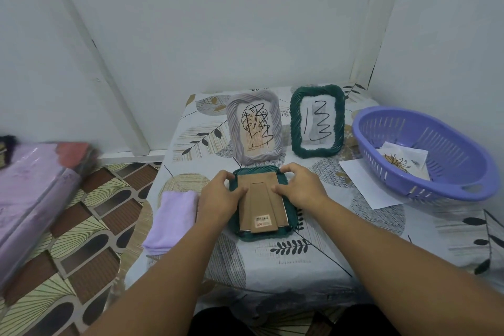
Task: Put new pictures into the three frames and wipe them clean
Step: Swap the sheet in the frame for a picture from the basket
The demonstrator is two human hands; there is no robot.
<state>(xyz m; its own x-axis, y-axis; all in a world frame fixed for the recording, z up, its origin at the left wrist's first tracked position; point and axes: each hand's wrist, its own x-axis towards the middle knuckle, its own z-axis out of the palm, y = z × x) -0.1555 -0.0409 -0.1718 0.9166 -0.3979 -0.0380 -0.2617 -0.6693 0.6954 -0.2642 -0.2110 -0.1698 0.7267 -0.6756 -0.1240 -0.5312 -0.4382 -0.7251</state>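
Both forearms reach in from the bottom edge, and right in front of the person a dark green frame [260, 200] lies face down on the leaf-print tablecloth [354, 240], its brown cardboard backing [261, 199] and barcode sticker turned up. The left hand [219, 199] sits on the frame's left side, fingers curled over the edge with the thumb on the backing; the right hand [301, 189] mirrors it, fingers hooked over the top right corner, thumb pressing the cardboard. Just left of the frame, a folded lilac cloth [173, 219] lies at the table's edge. Further right, a white sheet of paper [365, 185] pokes out from under a purple basket [425, 155] holding printed pictures [403, 159]. At the back stand two upright frames side by side: a pale grey frame [255, 128] with a leaf line drawing, and a second green frame [317, 121] holding a scribbled picture.
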